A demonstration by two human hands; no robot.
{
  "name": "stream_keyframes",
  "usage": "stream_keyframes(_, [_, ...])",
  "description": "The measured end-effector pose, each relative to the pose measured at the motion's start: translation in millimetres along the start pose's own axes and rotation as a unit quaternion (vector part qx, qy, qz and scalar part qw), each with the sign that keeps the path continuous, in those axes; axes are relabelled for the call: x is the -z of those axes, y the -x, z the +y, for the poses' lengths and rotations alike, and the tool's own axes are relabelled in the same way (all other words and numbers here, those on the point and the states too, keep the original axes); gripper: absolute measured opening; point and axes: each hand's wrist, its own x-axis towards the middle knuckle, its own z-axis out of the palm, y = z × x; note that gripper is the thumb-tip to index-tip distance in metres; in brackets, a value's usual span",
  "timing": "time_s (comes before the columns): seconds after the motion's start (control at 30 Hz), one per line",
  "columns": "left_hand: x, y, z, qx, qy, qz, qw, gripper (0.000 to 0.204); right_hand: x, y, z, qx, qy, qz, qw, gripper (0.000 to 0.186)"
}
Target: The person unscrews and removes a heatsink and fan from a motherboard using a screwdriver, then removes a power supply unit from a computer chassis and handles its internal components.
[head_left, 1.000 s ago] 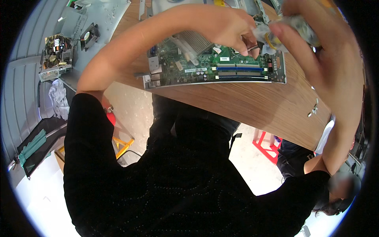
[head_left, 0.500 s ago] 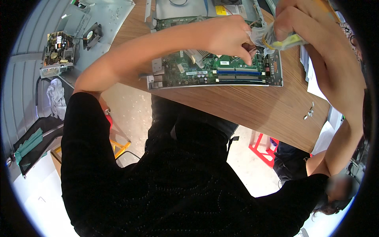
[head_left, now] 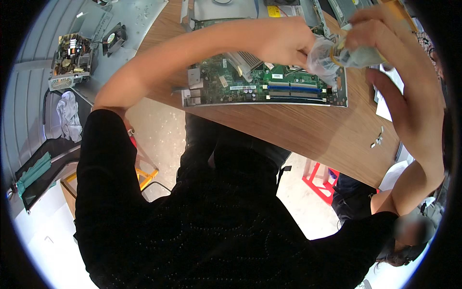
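A green circuit board in a metal tray lies on the wooden table, with memory slots and a finned heatsink. Above its right half, my left hand has curled fingers against the open end of a crinkled clear plastic bag; what they pinch is hidden. My right hand comes in from the right with its fingers over the bag, which has something yellowish at its neck; the thumb hangs lower, apart from it.
Left stands a metal casing with a fan and power supply. More metal parts lie behind the board. Papers and small bits are on the right, near another person. A red stool is below.
The bag has shifted and dropped a little toward the board's right end, spreading over my left fingertips. My right thumb has moved down off the bag. My left hand stays near the same spot.
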Motion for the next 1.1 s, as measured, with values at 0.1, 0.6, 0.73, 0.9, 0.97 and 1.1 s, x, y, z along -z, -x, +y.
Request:
stream_keyframes(0.1, [-3, 1, -3, 0.016, 0.044, 0.072, 0.996, 0.052, -3, 0, 1, -0.03, -0.018, 0.013, 0.999, 0.041])
stream_keyframes(0.6, [1, -5, 8, -0.049, -0.001, 0.069, 0.996, 0.042, -7, -11, 0, -0.04, -0.055, 0.052, 0.996, 0.051])
stream_keyframes(0.73, [4, -2, 5, 0.015, 0.021, 0.004, 1.0, 0.042, -15, -5, 1, -0.054, -0.121, 0.104, 0.986, 0.051])
stream_keyframes(0.9, [0, 0, 1, -0.002, -0.033, 0.055, 0.998, 0.045, -19, -2, -1, -0.097, -0.147, 0.112, 0.978, 0.05])
stream_keyframes(0.97, [-1, -1, 1, -0.042, 0.036, 0.06, 0.997, 0.044, -18, -4, 0, -0.09, -0.139, 0.105, 0.981, 0.05])
stream_keyframes(1.1, [-1, -1, 6, -0.03, -0.035, 0.079, 0.996, 0.041, -17, -8, -1, -0.066, -0.104, 0.124, 0.985, 0.048])
